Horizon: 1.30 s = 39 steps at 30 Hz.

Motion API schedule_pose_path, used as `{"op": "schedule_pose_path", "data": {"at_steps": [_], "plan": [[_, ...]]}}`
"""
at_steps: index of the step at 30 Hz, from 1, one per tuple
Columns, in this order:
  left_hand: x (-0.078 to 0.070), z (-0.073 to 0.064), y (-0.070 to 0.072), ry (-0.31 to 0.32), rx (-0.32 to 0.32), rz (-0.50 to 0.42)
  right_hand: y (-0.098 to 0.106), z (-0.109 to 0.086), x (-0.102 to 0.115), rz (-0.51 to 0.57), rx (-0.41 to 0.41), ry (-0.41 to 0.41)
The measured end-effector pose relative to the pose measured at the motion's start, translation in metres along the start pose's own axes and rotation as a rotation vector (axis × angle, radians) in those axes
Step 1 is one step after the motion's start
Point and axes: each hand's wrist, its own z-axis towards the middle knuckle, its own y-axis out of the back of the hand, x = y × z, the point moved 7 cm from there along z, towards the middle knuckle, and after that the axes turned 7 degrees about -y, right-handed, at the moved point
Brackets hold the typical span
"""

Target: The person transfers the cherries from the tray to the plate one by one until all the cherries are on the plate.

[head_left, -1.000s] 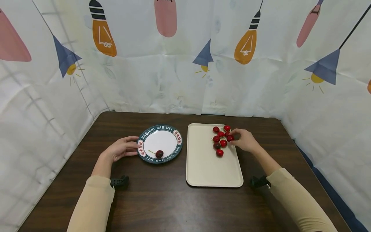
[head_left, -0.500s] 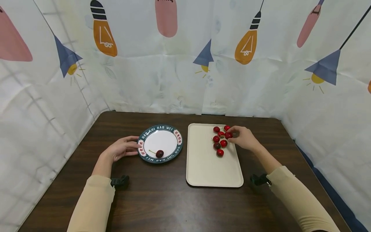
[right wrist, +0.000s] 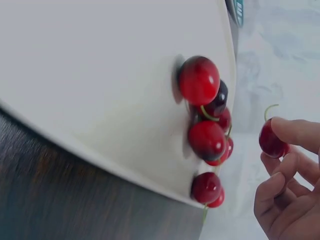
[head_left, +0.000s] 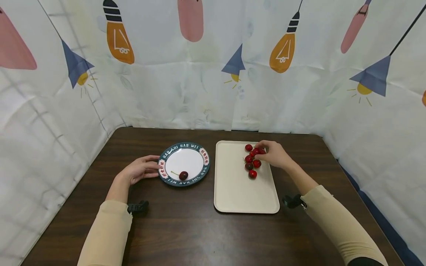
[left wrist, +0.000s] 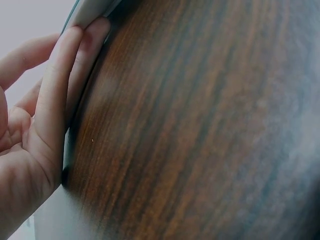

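Note:
My left hand point(head_left: 143, 170) rests at the left rim of a round white plate point(head_left: 184, 159) with a dark green patterned border. In the left wrist view its fingers point(left wrist: 55, 90) lie mostly straight, tips against the rim. One dark cherry point(head_left: 183, 176) with a stem sits on the plate. My right hand point(head_left: 274, 154) is over the far right part of a cream tray point(head_left: 244, 197). Between thumb and fingers it pinches a dark red cherry point(right wrist: 271, 140) with a curved green stem, raised off the tray. Several more cherries point(right wrist: 199, 80) lie clustered on the tray beneath.
Plate and tray stand side by side on a dark wooden table point(head_left: 186, 229), a narrow gap between them. Behind the table hangs a white printed curtain point(head_left: 159, 92). Black bands point(head_left: 138, 208) are around both wrists.
My right hand has shifted a little to the left and away from me, and it has lifted a cherry from the cluster. The left hand and the plate have stayed put.

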Motion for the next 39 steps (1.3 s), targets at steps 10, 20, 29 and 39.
{"op": "schedule_pose_path", "data": {"at_steps": [10,20,29,39], "plan": [[-0.001,-0.001,0.000,-0.009,0.008,-0.012,-0.016,0.009,0.023,0.015,0.044,0.020],[-0.003,-0.002,-0.001,-0.009,0.007,0.010,-0.039,0.016,0.048,0.010,0.085,0.054],[-0.002,-0.002,-0.002,-0.026,0.013,0.008,-0.060,0.023,0.062,0.032,0.118,0.114],[-0.004,-0.004,-0.002,-0.026,0.007,0.014,-0.080,0.025,0.086,0.024,0.148,0.188]]}}
